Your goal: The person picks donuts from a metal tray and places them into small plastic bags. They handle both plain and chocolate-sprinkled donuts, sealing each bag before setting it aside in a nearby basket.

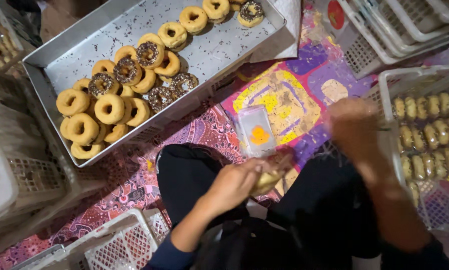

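Note:
My left hand is closed around a plain doughnut partly wrapped in clear plastic, held above my lap. My right hand is blurred, raised beside the white crate on the right that holds several bagged doughnuts; whether it holds anything is unclear. A metal tray at the upper left carries several doughnuts, some plain, some topped with chocolate sprinkles. A small stack of clear plastic bags with an orange print lies on the mat ahead of my knees.
A colourful patterned mat covers the floor. White plastic crates stand at the left, bottom and top right. My dark-trousered legs are folded at the bottom centre.

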